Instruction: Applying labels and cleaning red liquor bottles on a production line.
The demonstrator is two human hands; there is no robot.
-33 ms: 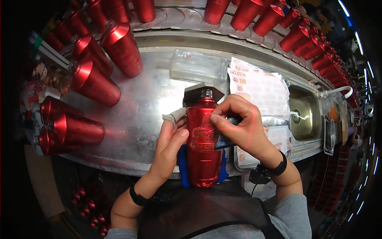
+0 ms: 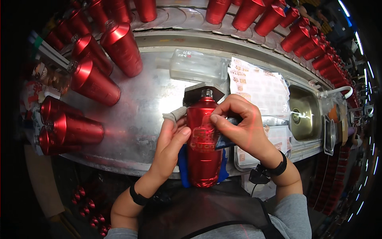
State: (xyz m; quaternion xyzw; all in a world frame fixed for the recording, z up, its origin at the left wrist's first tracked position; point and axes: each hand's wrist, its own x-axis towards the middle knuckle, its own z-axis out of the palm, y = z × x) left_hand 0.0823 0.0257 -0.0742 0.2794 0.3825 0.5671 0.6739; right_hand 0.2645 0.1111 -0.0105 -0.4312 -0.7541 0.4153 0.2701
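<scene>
A shiny red bottle (image 2: 203,147) lies with its neck pointing away from me in a blue cradle (image 2: 182,165) at the front edge of a steel bench (image 2: 139,115). My left hand (image 2: 171,143) grips the bottle's left side; one finger wears a white cover. My right hand (image 2: 242,127) sits on the bottle's right side. Its thumb presses on a pale label on the bottle's front. Its fingers are curled round a dark blue flat piece (image 2: 225,141) held against the bottle.
Many more red bottles (image 2: 119,47) stand along the bench's left side and on a curved track (image 2: 187,24) behind it. A clear plastic box (image 2: 195,65), printed label sheets (image 2: 258,87) and a small steel sink (image 2: 302,115) lie to the right.
</scene>
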